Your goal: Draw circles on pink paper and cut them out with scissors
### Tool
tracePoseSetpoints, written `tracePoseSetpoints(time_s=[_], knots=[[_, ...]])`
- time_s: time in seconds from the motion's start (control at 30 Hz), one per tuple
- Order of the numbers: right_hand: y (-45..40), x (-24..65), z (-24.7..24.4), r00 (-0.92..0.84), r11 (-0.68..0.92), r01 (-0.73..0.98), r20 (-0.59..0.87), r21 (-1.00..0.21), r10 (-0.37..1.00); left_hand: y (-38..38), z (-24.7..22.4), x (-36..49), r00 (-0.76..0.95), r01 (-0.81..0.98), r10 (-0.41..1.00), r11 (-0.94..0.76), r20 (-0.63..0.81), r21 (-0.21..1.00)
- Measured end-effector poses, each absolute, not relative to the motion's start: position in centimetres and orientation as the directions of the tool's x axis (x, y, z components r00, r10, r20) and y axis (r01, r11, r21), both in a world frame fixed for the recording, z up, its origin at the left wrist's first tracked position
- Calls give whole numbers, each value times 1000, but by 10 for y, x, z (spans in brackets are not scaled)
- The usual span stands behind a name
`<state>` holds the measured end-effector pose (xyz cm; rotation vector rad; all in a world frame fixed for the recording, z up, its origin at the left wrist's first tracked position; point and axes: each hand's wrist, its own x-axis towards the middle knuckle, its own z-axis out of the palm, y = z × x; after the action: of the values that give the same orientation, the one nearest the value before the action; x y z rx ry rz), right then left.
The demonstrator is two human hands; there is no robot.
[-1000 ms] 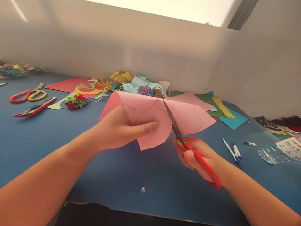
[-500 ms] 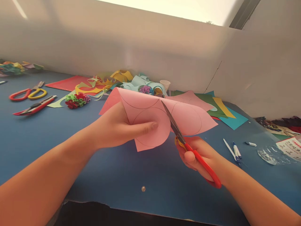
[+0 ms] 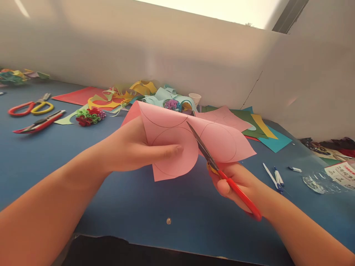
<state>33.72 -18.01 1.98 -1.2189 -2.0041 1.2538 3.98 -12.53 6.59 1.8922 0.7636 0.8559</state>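
A pink paper sheet (image 3: 174, 140) with drawn circles is held up above the blue table, partly cut and curling. My left hand (image 3: 144, 147) grips it from the left, thumb on the front face and fingers hidden behind the sheet. On the right, my right hand (image 3: 233, 184) is closed around the handles of scissors (image 3: 240, 195) with red and yellow grips. The blades point up and left, lying at the cut between the circles, and look nearly closed.
Scissors (image 3: 33, 107), pliers (image 3: 40, 123) and a paper flower cluster (image 3: 90, 116) lie at left. Paper scraps (image 3: 163, 96) and a cup (image 3: 195, 98) are behind. Coloured sheets (image 3: 274, 138), pens (image 3: 271, 175) and clear plastic (image 3: 316, 183) lie right. A bead (image 3: 169, 221) rests near the front.
My left hand and the paper's lower left part have shifted slightly left. The lower flap hangs a little lower, and the blades sit slightly further left and lower. Both grips are unchanged.
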Motion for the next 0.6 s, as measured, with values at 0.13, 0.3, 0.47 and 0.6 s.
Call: tracePoseSetpoints(time_s=[0.13,0.3,0.47,0.6], knots=[[-178,340,16,-504,190,418,-53,-888,862,-125,68,40,586,147,772,-401,247,904],[-176,345,12,-499,166,419,-74,-893,863,-125,68,39,589,134,766,-408,259,903],[-175,350,9,-513,140,406,-98,-903,853,-125,67,38,597,132,759,-412,259,902],[-172,350,10,-498,130,398,-95,-908,862,-125,67,39,600,133,759,-407,254,904]])
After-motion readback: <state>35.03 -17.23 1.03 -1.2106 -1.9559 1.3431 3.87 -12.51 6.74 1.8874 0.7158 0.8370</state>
